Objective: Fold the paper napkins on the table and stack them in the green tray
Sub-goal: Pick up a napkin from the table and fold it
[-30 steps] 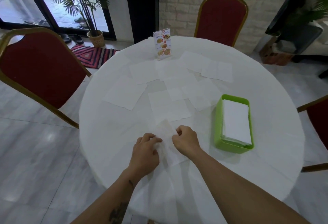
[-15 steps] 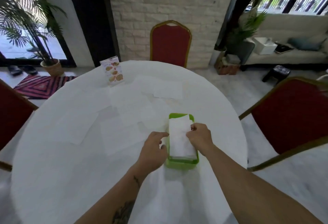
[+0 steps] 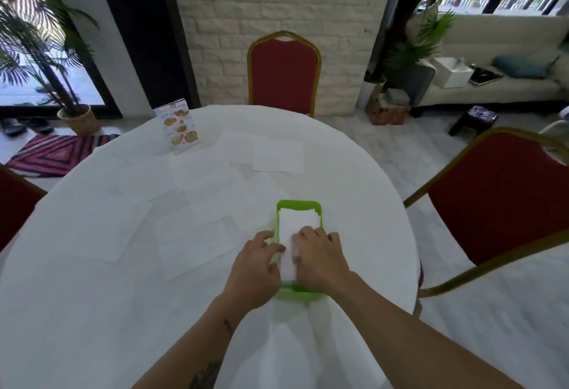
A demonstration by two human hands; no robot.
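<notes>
Right hand (image 3: pixel 320 257) flat, fingers spread, pressing napkin stack (image 3: pixel 298 225) in green tray (image 3: pixel 298 204); left hand (image 3: pixel 255 265) loosely curled, empty, at tray's left rim.

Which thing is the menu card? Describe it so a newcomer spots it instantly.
Start at the round white table and look to its far left edge, toward the potted palm. The menu card stands there upright. Unlike the flat white napkins lying around it, it carries colourful food pictures.

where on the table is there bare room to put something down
Free: the near-left stretch between the table edge and the left hand, and the strip right of the green tray. Crowded: the middle, where loose napkins overlap up to the menu card.
</notes>
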